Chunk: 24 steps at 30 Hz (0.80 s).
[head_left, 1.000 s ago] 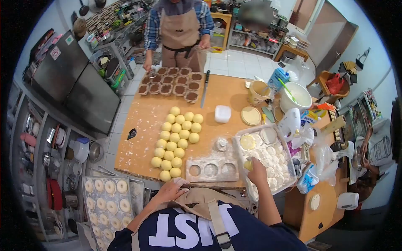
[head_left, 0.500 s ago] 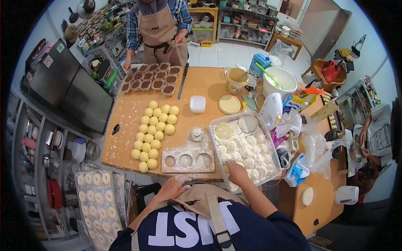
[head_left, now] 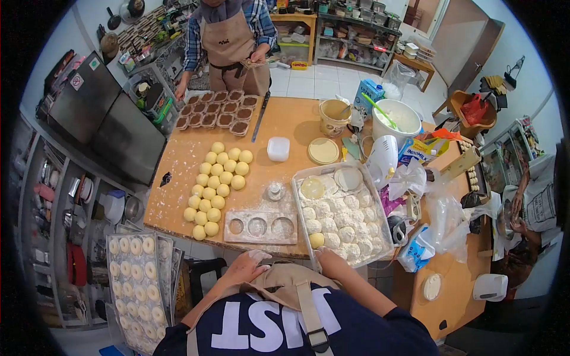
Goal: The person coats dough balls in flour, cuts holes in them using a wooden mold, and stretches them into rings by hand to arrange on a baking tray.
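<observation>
My left hand [head_left: 244, 267] has flour on its fingers, which lie stretched out along the table's near edge, holding nothing. My right hand [head_left: 332, 264] is at the near rim of a translucent plastic tray [head_left: 301, 217], its fingers bent around the rim and partly hidden. Beside those fingers, a bare yellow dough ball [head_left: 316, 240] rests in the tray's near-left corner. Rows of flour-coated dough balls [head_left: 345, 218] fill much of the tray, with two round lids or discs at its far end. Plain dough balls [head_left: 211, 193] stand grouped left of a floured wooden board [head_left: 260, 228] with three round holes.
Chocolate-filled cups [head_left: 212, 111] and a long knife [head_left: 260, 117] lie far left, near another person in an apron. A mixer [head_left: 383, 157], white bucket [head_left: 396, 118] and plastic bags crowd the right. Trays of dough rings [head_left: 135, 279] stand low left.
My right hand has drawn back from over the dough ball to the tray's near rim, leaving the ball uncovered in the corner. My left hand has hardly moved. The view has shifted slightly.
</observation>
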Each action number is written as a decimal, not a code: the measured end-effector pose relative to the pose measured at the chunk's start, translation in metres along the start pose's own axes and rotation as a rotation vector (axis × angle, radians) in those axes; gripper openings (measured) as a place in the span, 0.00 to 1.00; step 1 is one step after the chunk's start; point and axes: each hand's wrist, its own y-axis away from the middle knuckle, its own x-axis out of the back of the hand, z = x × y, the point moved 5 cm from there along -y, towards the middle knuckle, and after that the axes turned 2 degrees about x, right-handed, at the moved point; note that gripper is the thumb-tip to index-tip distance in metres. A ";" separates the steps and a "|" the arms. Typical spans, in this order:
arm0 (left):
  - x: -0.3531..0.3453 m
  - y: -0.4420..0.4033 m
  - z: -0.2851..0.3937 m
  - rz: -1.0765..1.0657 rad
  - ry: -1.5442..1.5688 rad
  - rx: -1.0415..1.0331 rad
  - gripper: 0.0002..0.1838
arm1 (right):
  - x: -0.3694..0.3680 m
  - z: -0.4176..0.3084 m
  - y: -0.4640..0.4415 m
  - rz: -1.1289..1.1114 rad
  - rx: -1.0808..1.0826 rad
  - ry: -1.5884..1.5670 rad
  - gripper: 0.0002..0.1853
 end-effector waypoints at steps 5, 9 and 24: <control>-0.005 -0.002 0.000 -0.012 -0.050 -0.016 0.21 | -0.012 0.001 -0.005 -0.212 -0.097 -0.007 0.19; 0.004 -0.007 0.014 -0.017 -0.008 -0.026 0.20 | -0.035 0.016 -0.021 -0.315 -0.123 0.006 0.15; 0.004 -0.002 0.009 0.007 -0.006 0.029 0.18 | 0.061 0.014 -0.020 0.395 -0.158 -0.488 0.13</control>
